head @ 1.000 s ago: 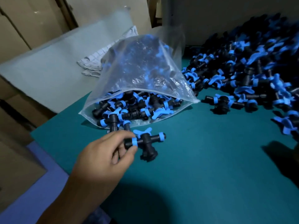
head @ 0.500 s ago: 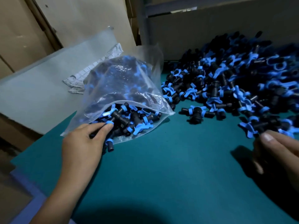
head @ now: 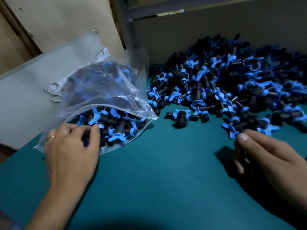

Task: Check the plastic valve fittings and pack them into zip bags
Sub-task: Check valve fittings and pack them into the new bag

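Note:
A clear zip bag (head: 106,90) lies on the green table with its mouth toward me, packed with black valve fittings with blue handles (head: 116,123). My left hand (head: 71,151) rests at the bag's mouth, fingers spread over the fittings there and gripping none. A large loose pile of the same fittings (head: 232,90) covers the back right of the table. One fitting (head: 181,117) lies apart in front of the pile. My right hand (head: 269,161) hovers at the pile's near edge, fingers loosely curled and apart, thumb close to a blue handle (head: 230,130), with nothing visible in it.
The green table (head: 162,171) stretches between my hands. A grey board (head: 33,83) with a crumpled cloth (head: 54,92) on it lies left of the bag. Cardboard panels (head: 66,22) and a wall stand behind the bag and pile.
The fitting my left hand held a second ago has gone into the bag's mouth, and the hand now rests there. My right hand came into view near the pile. The view shifted right.

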A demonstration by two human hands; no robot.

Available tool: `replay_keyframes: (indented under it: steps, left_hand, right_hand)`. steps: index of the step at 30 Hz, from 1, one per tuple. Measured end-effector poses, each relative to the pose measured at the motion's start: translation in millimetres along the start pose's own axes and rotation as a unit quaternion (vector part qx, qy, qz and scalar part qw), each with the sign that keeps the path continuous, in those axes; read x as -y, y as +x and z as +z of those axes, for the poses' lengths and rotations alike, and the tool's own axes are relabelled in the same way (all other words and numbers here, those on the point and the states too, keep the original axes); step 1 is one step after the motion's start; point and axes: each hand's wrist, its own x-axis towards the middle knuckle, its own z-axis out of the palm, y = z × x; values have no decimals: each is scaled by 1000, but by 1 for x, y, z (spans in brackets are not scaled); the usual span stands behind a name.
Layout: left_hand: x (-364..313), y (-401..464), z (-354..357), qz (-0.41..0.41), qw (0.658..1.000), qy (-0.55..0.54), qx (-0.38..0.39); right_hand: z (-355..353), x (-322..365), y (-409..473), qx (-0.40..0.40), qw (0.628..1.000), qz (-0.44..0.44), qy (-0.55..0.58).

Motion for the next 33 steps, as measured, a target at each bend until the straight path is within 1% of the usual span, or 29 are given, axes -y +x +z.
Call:
replay_keyframes:
  steps: [1, 2, 3, 4, 6, 7, 8, 9, 10, 11, 12, 14, 15, 16, 17, 19, 22, 24, 25, 27, 28, 31, 33]
  left_hand:
    - [2, -4, -3, 5, 1000, 3, -13]
    - [5, -7, -7, 21, 999, 4, -32]
    - [5, -10, -12, 47, 997, -2, -55]
    - [3, -12, -16, 85, 993, -11, -78]
    - [-20, -12, -20, 206, 972, -44, -102]
    - [-37, -10, -18, 268, 956, -69, -96]
    - [-58, -6, -14, 322, 939, -99, -68]
    - [-81, -2, -8, 368, 921, -128, -24]
    - [-102, 3, 0, 395, 906, -152, 31]
    - [-122, 6, 12, 402, 897, -157, 91]
    - [-139, 10, 26, 400, 895, -140, 142]
    - [-161, 10, 56, 369, 898, -67, 228]
    - [-167, 8, 69, 354, 895, -60, 263]
    - [-169, 5, 78, 339, 892, -90, 285]
    - [-169, 3, 83, 325, 888, -151, 289]
    - [-167, 0, 80, 328, 866, -259, 274]
    - [-164, -10, 77, 353, 821, -368, 258]
    - [-169, -18, 70, 341, 794, -422, 273]
    - [-172, -22, 66, 337, 781, -440, 288]
    - [-176, -27, 62, 354, 757, -449, 316]
    - [-177, -28, 62, 359, 747, -452, 329]
    - [-175, -27, 65, 360, 724, -467, 358]
    - [-174, -25, 65, 370, 718, -464, 365]
  right_hand:
    - [0, 3, 1, -4, 1000, -8, -12]
    - [3, 6, 0, -18, 999, -16, -23]
    - [3, 6, 0, -15, 999, -23, -25]
    - [3, 8, -1, -9, 1000, -16, -17]
    - [2, 11, -1, 7, 1000, 6, 8]
    - [1, 10, -1, 16, 1000, 12, 17]
    - [1, 13, -1, 21, 999, 18, 23]
    - [2, 14, 0, 22, 999, 19, 32]
    - [3, 18, -1, 24, 999, 24, 36]
    - [3, 20, -2, 24, 999, 24, 38]
    - [3, 23, -2, 21, 999, 27, 37]
    - [1, 22, -4, 12, 999, 20, 35]
    - [0, 18, -4, 7, 999, 16, 34]
    - [-1, 18, -4, 1, 999, 13, 30]
    - [-1, 17, -4, -4, 1000, 9, 27]
    - [-1, 12, -4, -3, 1000, 11, 24]
    - [-1, 6, 0, -13, 999, 12, 43]
    - [0, 0, 1, -18, 1000, -17, -3]
    - [0, -2, 0, -16, 998, -36, -40]
    - [1, -1, -1, -18, 991, -70, -112]
    - [1, -1, -1, -26, 988, -81, -129]
    - [-2, -1, 1, -34, 990, -75, -115]
    - [-2, -3, 0, -24, 990, -74, -114]
